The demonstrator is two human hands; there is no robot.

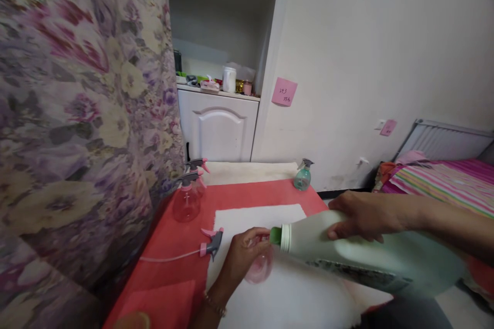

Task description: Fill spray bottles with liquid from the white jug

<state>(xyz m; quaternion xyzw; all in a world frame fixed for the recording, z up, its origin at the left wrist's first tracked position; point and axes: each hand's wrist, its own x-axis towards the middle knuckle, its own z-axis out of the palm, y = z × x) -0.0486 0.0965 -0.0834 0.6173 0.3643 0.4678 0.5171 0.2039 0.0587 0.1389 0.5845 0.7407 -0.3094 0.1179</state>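
Observation:
My left hand [246,252] is closed around the neck of a clear pink spray bottle body [259,269] standing on the white sheet. In my right hand [357,218] is a large pale green jug [328,244], tipped on its side. Its green spout [275,235] meets the pink bottle's opening, right beside my left fingers. Whether liquid is flowing I cannot make out. A grey and pink spray head [212,243] with a long thin tube lies left of my left hand, on the red and white table covering.
Two pink spray bottles, one of them [187,204] nearer, stand at the back left beside a floral curtain [88,113]. A green spray bottle [303,177] stands at the back right. Behind are a white cabinet [218,126] and a wall; a bed [447,185] is far right.

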